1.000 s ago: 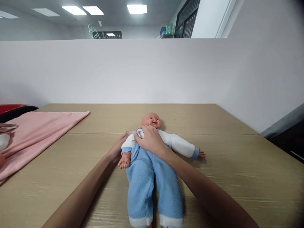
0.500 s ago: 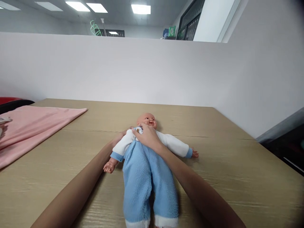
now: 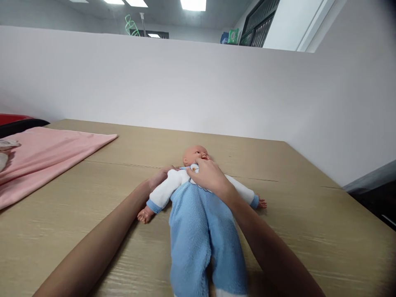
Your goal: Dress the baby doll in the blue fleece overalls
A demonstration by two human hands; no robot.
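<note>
A baby doll (image 3: 198,214) lies on its back on the wooden table (image 3: 309,222), head away from me, in a blue fleece suit with white sleeves. My right hand (image 3: 208,177) rests on its chest just under the chin, fingers curled and pinching the collar of the suit. My left hand (image 3: 157,178) is tucked beside and partly under the doll's shoulder on the left; its fingers are mostly hidden by the white sleeve.
A pink cloth (image 3: 40,156) is spread over the table's left part, with a whitish item (image 3: 6,150) at its left edge. A red and black object (image 3: 18,123) sits behind it. A white partition wall (image 3: 185,82) runs along the table's far edge.
The doll's left-side arm has swung outward and straightened. My right hand has crept up from the chest to the collar. The view has shifted slightly.
</note>
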